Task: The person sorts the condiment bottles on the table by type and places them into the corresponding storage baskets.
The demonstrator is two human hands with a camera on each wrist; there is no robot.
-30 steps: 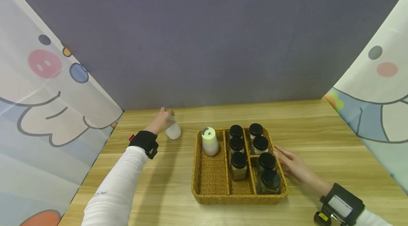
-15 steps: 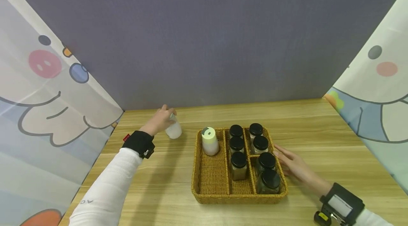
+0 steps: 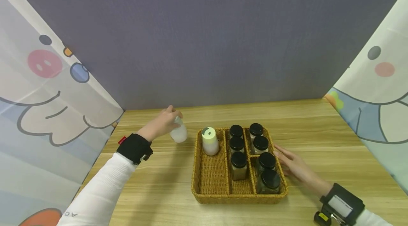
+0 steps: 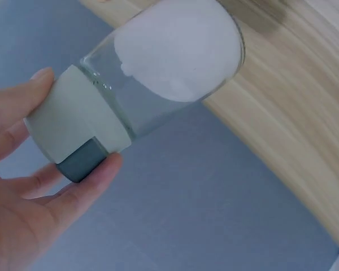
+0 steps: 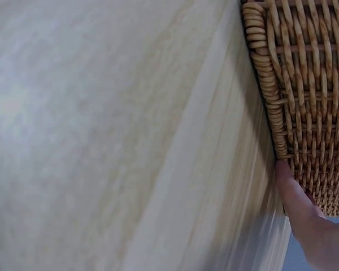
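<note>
My left hand [image 3: 164, 122] pinches a glass salt shaker [image 4: 175, 53] by its pale green cap, thumb on one side and fingers on the other. White powder fills part of the glass, and the shaker leans in the head view, left of the wicker basket [image 3: 211, 196]. Against the basket's right side rests my right hand [image 3: 294, 165], its fingertips touching the woven wall [image 5: 311, 84] in the right wrist view. A second shaker [image 3: 210, 142] with a yellowish-green cap stands in the basket's left compartment, near the back.
Several black-lidded jars [image 3: 238, 165] stand in the basket's middle and right compartments. The wooden table [image 3: 306, 119] ends at a grey partition [image 3: 223, 41] behind. Cartoon-printed sheets [image 3: 47, 112] border both sides.
My left hand has shifted right toward the basket with the salt shaker, which has swung into a steeper lean. My right hand and the basket stay where they were.
</note>
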